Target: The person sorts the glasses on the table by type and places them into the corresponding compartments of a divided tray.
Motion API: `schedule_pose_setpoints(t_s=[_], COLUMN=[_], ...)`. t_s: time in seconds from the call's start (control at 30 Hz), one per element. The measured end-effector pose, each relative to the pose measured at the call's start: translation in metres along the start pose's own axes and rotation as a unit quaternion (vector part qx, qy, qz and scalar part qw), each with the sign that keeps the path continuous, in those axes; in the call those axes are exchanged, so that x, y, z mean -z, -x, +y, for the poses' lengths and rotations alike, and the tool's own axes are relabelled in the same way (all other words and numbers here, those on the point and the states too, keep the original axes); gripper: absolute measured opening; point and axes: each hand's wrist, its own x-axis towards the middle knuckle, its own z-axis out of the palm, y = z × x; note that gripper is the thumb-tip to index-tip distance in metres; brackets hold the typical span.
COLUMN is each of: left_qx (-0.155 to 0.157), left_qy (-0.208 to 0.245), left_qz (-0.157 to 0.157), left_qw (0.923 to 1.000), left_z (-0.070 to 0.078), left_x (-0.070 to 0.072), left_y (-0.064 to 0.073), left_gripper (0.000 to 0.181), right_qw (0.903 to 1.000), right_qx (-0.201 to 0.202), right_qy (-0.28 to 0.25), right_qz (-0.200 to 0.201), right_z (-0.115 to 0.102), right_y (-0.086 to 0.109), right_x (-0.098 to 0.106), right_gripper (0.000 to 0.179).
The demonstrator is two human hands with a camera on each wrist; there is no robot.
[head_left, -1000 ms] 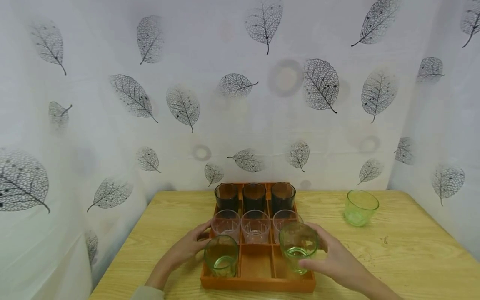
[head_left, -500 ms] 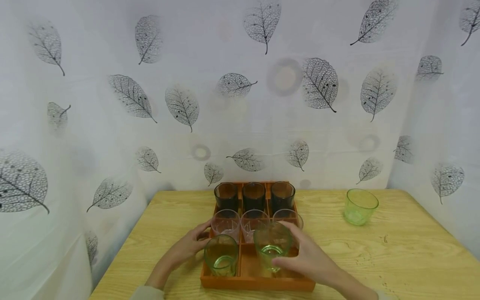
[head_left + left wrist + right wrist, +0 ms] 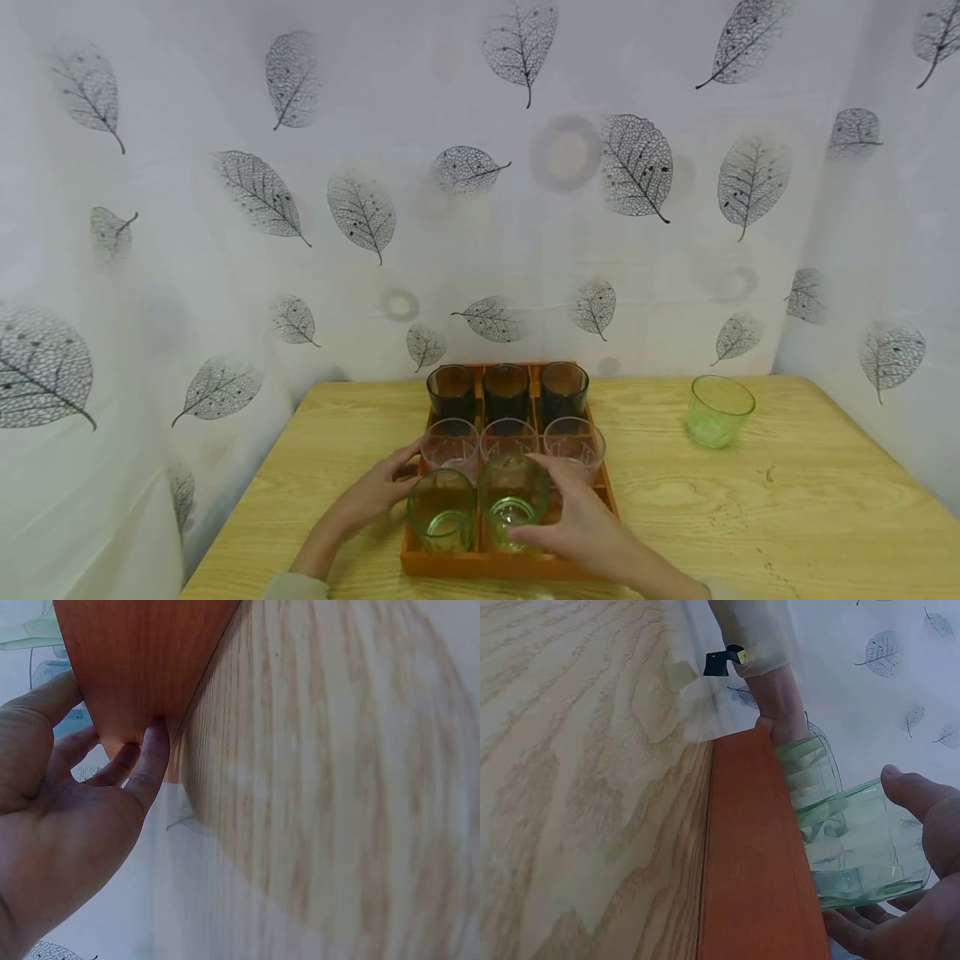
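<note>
An orange-brown wooden tray with dividers stands on the table. My left hand holds its left side; in the left wrist view the fingertips press against the wooden wall. My right hand grips a green drinking glass between thumb and fingers, over the front middle compartment. In the right wrist view this glass is at the tray's edge; whether its base touches the tray floor I cannot tell. Another green glass stands in the front left compartment.
Three clear glasses fill the tray's middle row. Three dark glasses stand in the back row. One more green glass stands on the wooden table to the right. A leaf-print curtain hangs behind and at both sides.
My right hand has carried the green glass leftward, from over the front right compartment to the front middle one, and slightly lower. The left hand has stayed at the tray's left side.
</note>
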Motion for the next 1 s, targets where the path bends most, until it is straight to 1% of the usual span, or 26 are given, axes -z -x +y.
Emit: schedule_pose_setpoints(t_s=[0.27,0.4,0.5,0.63,0.8,0.9,1.0], left_qx=[0.000,-0.001,0.006,0.018,0.016,0.017,0.019], left_qy=[0.002,0.001,0.003,0.008,0.010,0.008,0.006], left_qz=[-0.001,-0.002,0.000,0.003,0.004,0.004,0.005], left_qw=[1.0000,1.0000,1.0000,0.9998,0.9998,0.9998,0.9998], left_z=[-0.001,-0.001,-0.003,-0.005,-0.005,-0.004,-0.003], left_x=[0.000,0.000,0.000,-0.001,-0.001,-0.001,-0.001], left_y=[0.000,0.001,0.000,-0.001,-0.002,-0.002,-0.002], left_gripper=[0.071,0.070,0.071,0.072,0.071,0.072,0.072], right_qw=[1.0000,0.9996,0.9991,0.9992,0.9991,0.9981,0.9949], right_qx=[-0.005,0.016,0.031,0.039,0.034,0.048,0.079], right_qy=[0.002,0.021,0.025,-0.005,-0.023,-0.036,-0.058], right_qz=[-0.007,0.006,0.015,0.005,0.005,0.014,0.024], right_z=[0.005,0.007,0.007,0.006,0.009,0.012,0.015], right_y=[0.001,0.003,0.006,0.009,0.011,0.011,0.010], right_x=[-0.008,-0.008,-0.005,0.002,0.012,0.017,0.023], right_gripper=[0.098,0.098,0.092,0.082,0.073,0.067,0.061])
